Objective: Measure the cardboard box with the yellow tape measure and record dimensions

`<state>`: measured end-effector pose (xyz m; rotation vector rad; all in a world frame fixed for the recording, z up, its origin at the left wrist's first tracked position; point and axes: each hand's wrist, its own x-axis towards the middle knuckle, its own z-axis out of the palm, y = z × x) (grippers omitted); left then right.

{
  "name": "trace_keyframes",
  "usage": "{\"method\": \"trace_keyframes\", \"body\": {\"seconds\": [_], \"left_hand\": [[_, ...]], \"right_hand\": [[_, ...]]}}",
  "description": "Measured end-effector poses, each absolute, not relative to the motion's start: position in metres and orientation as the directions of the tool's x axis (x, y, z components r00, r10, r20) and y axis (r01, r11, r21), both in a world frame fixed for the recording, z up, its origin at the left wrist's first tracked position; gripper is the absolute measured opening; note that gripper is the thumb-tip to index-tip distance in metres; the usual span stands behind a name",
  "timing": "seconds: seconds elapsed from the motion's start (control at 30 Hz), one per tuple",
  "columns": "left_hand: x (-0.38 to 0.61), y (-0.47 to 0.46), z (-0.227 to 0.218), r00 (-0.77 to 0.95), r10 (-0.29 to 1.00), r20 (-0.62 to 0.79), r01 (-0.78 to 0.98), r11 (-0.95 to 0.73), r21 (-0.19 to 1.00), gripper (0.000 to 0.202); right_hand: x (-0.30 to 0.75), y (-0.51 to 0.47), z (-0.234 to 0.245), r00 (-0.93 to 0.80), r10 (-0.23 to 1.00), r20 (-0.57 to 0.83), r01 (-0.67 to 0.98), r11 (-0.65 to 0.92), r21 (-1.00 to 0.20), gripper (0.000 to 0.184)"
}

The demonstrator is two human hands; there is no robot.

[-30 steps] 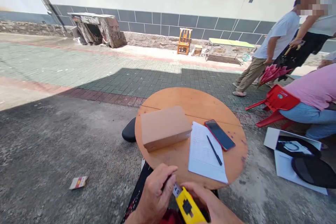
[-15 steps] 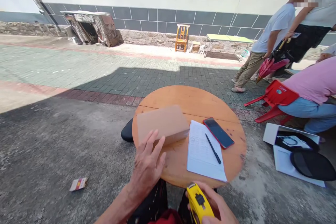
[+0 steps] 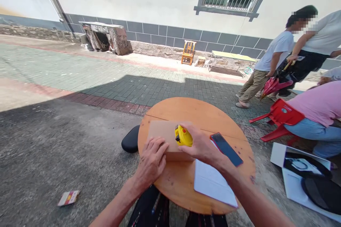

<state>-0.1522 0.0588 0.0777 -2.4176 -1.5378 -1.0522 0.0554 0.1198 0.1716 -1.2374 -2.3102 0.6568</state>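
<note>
A brown cardboard box (image 3: 162,131) lies on the round wooden table (image 3: 191,108). My left hand (image 3: 153,158) is at its near left corner, fingers bent over the top edge and thumb by the front side. Above the box's right part, my right hand (image 3: 201,143) is closed around a yellow tape measure (image 3: 183,136); no drawn-out blade shows. White paper sheets (image 3: 210,182) lie to the right, partly under my right forearm. Beside them rests a phone (image 3: 226,149) with a red edge. The pen is hidden from view.
On the right, a person in pink (image 3: 317,103) sits on a red plastic chair (image 3: 285,113), near an open white box (image 3: 290,181). Two people stand beyond. A black rounded object (image 3: 130,140) sits at the table's left; a small carton (image 3: 68,198) lies on the ground.
My right hand has carried the tape measure from the table's near edge up over the box. My left hand stays at the box, its fingers now more bent. The view has tilted up.
</note>
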Motion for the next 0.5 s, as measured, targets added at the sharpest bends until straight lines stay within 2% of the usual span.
{"method": "trace_keyframes", "body": {"seconds": [0.1,0.17,0.23,0.3,0.33,0.4,0.43,0.5], "left_hand": [[-0.15,0.058,0.072,0.142,0.736,0.662,0.82,-0.462,0.337,0.031],[-0.149,0.059,0.068,0.114,0.724,0.681,0.823,-0.453,0.344,0.034],[-0.148,0.06,0.066,0.118,0.718,0.686,0.831,-0.449,0.327,0.039],[-0.147,0.061,0.066,0.141,0.711,0.689,0.841,-0.453,0.295,0.042],[-0.146,0.062,0.066,0.154,0.709,0.688,0.845,-0.456,0.28,0.04],[-0.147,0.062,0.067,0.177,0.711,0.68,0.847,-0.462,0.262,0.034],[-0.148,0.063,0.067,0.188,0.712,0.676,0.847,-0.466,0.255,0.032],[-0.154,0.066,0.067,0.202,0.712,0.673,0.847,-0.472,0.245,0.029]], "right_hand": [[0.027,0.152,0.167,-0.656,0.748,0.102,0.633,0.618,-0.467,0.066],[0.023,0.16,0.164,-0.701,0.708,0.081,0.605,0.652,-0.457,0.068],[0.032,0.158,0.16,-0.675,0.728,0.12,0.602,0.638,-0.479,0.069],[0.052,0.149,0.154,-0.542,0.821,0.179,0.644,0.543,-0.539,0.064],[0.063,0.143,0.15,-0.427,0.885,0.184,0.672,0.447,-0.591,0.061],[0.083,0.129,0.142,-0.199,0.975,0.096,0.678,0.207,-0.705,0.056],[0.089,0.122,0.138,-0.144,0.989,0.031,0.648,0.118,-0.752,0.053],[0.094,0.114,0.133,-0.185,0.981,-0.053,0.566,0.062,-0.822,0.047]]}}
